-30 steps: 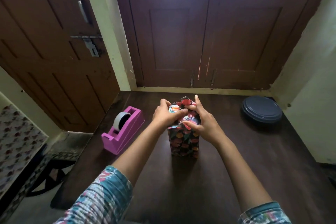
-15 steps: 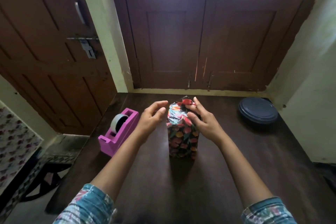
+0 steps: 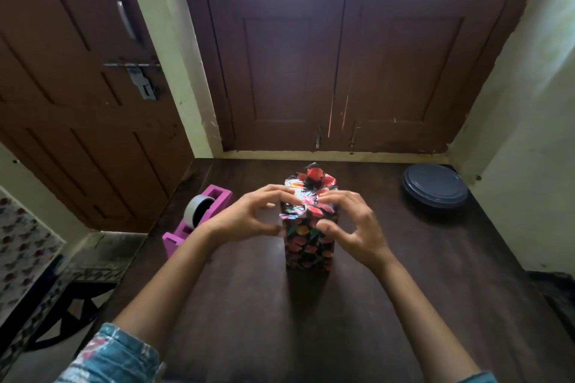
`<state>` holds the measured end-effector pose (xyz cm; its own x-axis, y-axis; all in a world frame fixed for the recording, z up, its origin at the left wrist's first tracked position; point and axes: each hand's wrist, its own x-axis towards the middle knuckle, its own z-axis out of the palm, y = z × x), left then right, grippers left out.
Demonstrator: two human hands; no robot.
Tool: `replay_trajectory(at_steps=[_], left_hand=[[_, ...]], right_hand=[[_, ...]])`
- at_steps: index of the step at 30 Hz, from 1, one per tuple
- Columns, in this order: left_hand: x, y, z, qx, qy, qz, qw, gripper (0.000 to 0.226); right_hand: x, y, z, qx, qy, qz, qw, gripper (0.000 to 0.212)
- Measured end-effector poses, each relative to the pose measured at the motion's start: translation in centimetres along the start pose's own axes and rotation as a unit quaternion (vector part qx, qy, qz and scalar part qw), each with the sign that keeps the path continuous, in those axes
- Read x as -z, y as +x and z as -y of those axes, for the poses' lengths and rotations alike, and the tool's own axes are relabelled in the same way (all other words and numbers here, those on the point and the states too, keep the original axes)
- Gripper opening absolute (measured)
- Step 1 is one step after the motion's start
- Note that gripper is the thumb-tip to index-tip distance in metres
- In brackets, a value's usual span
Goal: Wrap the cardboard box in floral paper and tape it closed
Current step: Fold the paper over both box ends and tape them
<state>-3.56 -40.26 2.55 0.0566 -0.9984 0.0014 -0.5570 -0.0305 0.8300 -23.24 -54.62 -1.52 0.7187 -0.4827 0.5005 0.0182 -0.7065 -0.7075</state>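
At the left edge of the dark, wood-grained worktop [image 3: 280, 320] sat a pink plastic dispenser [image 3: 180, 235], blocky in shape, carrying a pale grey roll of tape [image 3: 199, 210].

Just to its right was the left hand [image 3: 249, 216], half open in a curved claw. Its fingertips [image 3: 287, 193] reached the top left edge of the box [image 3: 308, 249] and its thumb came up against the left side. The hand was blurred, so I could not tell whether it gripped the box or only touched it.

The box stood upright near the middle of the worktop, tall and narrow. It was covered all over in glossy floral paper [image 3: 314, 176] with red, orange and pink blooms on a dark ground. The sides looked smooth and tight. The top was gathered into crumpled folds that caught the light and rose to a small peak at the back.

The right hand [image 3: 354, 227] had its fingers curled over those folds from the right. Its thumb [image 3: 325, 227] was pressed against the near face just under the top, so that it pinched the upper end of the box.

Well apart, at the far right corner, lay a flat round dark blue disc [image 3: 435, 186] with a ridged rim.
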Motion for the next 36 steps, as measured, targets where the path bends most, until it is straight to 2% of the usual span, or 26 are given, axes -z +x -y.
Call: replay_trajectory(at_steps=[1,3,7,10,15,19,23,26,28,32,36], left_hand=[[-0.1,0.3,0.0,-0.007,-0.002,-0.036,0.999,0.038],[-0.1,1.2,0.0,-0.015,-0.027,-0.083,0.996,0.019],[-0.1,2.9,-0.2,-0.024,-0.110,-0.075,0.991,0.009],[-0.5,4.3,-0.4,-0.004,-0.128,-0.087,0.988,0.015],[-1.4,5.8,-0.1,0.020,-0.143,-0.153,0.978,0.019],[-1.6,6.1,-0.1,0.044,-0.140,-0.190,0.971,0.010],[-1.6,5.8,-0.5,0.060,-0.167,-0.218,0.960,0.021],[-2.1,5.3,-0.8,0.077,-0.149,-0.279,0.946,0.031],[-2.7,4.9,-0.8,0.061,-0.112,-0.330,0.935,0.034],[-4.1,4.5,-0.8,-0.026,-0.067,-0.408,0.910,0.019],[-5.1,4.5,-0.9,-0.076,-0.061,-0.405,0.909,0.009]], right_hand=[[-0.1,-0.2,-0.2,0.014,-0.037,0.018,0.999,0.050],[-0.5,-0.3,-0.5,0.019,-0.067,0.011,0.997,0.046],[-0.3,0.9,-0.2,-0.027,-0.001,-0.058,0.998,0.029],[-0.1,1.6,-0.3,-0.069,0.015,-0.086,0.994,0.012],[-0.2,2.6,-0.7,-0.128,-0.020,-0.152,0.980,0.013],[-0.2,3.3,-1.1,-0.138,-0.044,-0.132,0.981,0.016],[-0.4,3.2,-1.1,-0.151,-0.031,-0.092,0.984,0.014],[-0.2,3.1,-0.7,-0.156,-0.001,-0.055,0.986,0.011],[-0.1,3.0,-0.6,-0.152,0.042,-0.036,0.987,0.012],[-0.7,2.5,0.2,-0.179,0.146,-0.049,0.972,0.008],[-1.0,2.1,0.6,-0.163,0.199,-0.080,0.963,0.013]])
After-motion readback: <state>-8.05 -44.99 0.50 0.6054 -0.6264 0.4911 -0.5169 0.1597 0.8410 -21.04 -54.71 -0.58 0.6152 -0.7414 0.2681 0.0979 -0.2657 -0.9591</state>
